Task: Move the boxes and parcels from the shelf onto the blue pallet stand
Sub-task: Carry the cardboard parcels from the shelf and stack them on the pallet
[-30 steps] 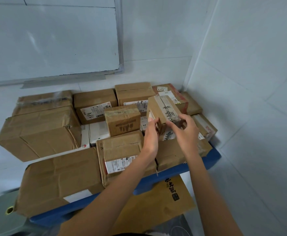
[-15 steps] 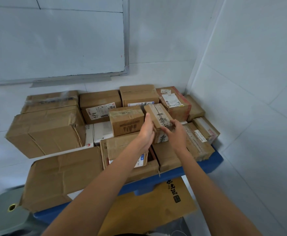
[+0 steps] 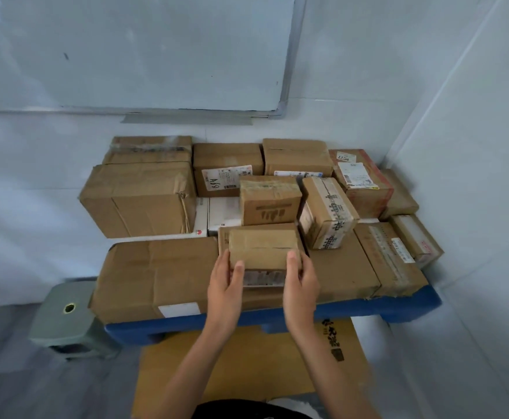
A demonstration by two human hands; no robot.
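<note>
A blue pallet stand (image 3: 368, 309) carries many brown cardboard boxes, packed against the corner walls. At its front middle sits a small brown box (image 3: 262, 247) with a white label on its near face, resting on a wider box. My left hand (image 3: 226, 279) grips its left side with the thumb on the front. My right hand (image 3: 303, 276) grips its right side. Just behind and to the right, a narrow box wrapped in printed tape (image 3: 327, 213) stands tilted on the pile, free of both hands.
A long flat carton (image 3: 156, 273) fills the stand's front left, with a big box (image 3: 138, 198) behind it. A grey-green plastic stool (image 3: 66, 322) stands left of the stand. Flat cardboard (image 3: 247, 358) lies on the floor under my arms. A whiteboard (image 3: 126, 49) hangs above.
Both hands let go of the taped box, which now rests on the pile, and pulled back toward me onto the small labelled box at the front. The view has tilted and stepped back.
</note>
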